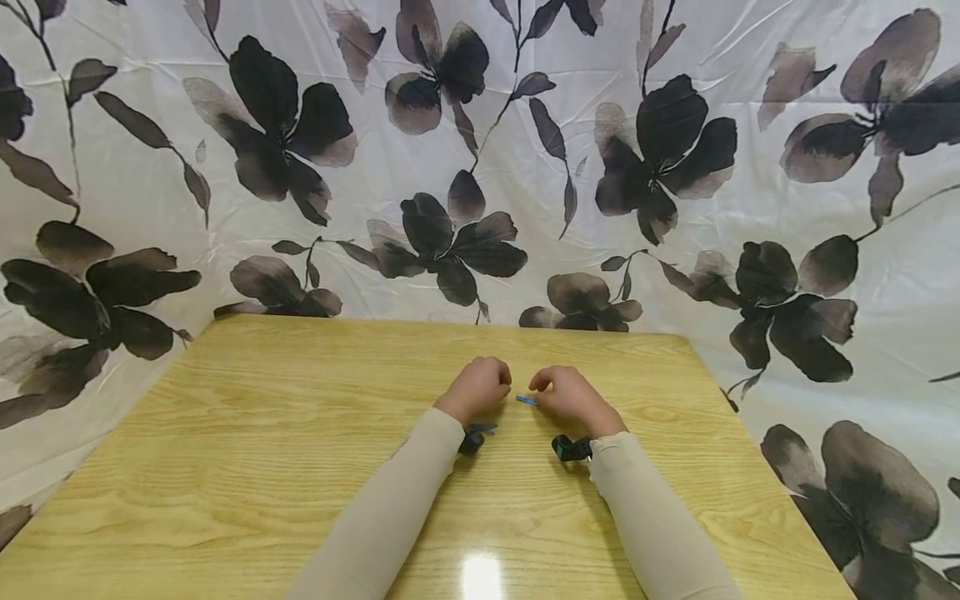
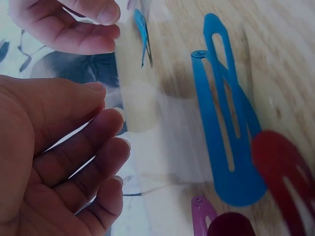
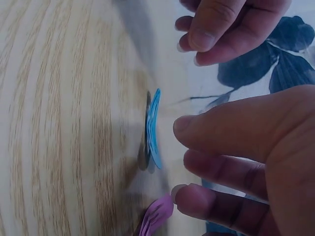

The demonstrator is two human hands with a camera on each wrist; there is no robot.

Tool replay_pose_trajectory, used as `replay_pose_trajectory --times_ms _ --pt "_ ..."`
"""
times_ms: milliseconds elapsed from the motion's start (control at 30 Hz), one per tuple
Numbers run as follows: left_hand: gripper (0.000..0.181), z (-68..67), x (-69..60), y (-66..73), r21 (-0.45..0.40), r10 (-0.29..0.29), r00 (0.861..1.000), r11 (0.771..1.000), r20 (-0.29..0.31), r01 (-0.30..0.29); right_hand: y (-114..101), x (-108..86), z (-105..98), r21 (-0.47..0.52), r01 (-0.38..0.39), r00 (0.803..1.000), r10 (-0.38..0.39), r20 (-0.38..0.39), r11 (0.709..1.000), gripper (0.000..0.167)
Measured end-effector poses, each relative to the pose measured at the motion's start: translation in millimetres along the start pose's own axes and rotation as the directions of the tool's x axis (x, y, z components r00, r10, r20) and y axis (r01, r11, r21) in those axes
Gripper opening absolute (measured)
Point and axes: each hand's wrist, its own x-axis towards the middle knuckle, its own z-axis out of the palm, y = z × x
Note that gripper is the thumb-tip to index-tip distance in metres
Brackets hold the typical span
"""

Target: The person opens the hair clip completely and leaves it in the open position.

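While both hands sit over the bench [image 1: 262, 433], the blue clip [image 1: 527, 401] lies between them on the wood, closer to the right hand. Left hand [image 1: 477, 387] is left of the blue clip, clear of it; its grip is slack, fingers loosely bent, thumb tip next to the forefinger, can't tell if those two touch. Right hand [image 1: 573, 393] is just right of the blue clip; its grip is apart, thumb and fingers bent with a gap between them. Right wrist view puts the blue clip on its long edge, thumb tip near it but not touching. Pink clip [image 3: 156, 215] is right of the blue clip, close to a right fingertip; contact there unclear. Left wrist view: second blue clip [image 2: 241, 189] is left of the blue clip and nearer the person, looks big because it's near the lens. Red clip [image 2: 280, 167] and purple clip [image 2: 199, 216] are farther left of the blue clip, both partly cut off by the frame. Wrist cameras [image 1: 471, 442] are on the person's side of the blue clip, one to either side, by the cuffs of the light sleeves [image 1: 405, 492]. Flowered cloth [image 1: 555, 217] hangs beyond the blue clip, past the bench's far edge.
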Motion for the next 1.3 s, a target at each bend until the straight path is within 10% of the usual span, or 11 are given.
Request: replay_pose_trajectory --times_ms 1300 --pt "0.020 26.7 22.9 5.8 0.001 -0.056 0.996 0.998 0.066 0.056 4.1 13.0 3.6 -0.157 0.012 0.999 -0.005 0.042 0.988 0.005"
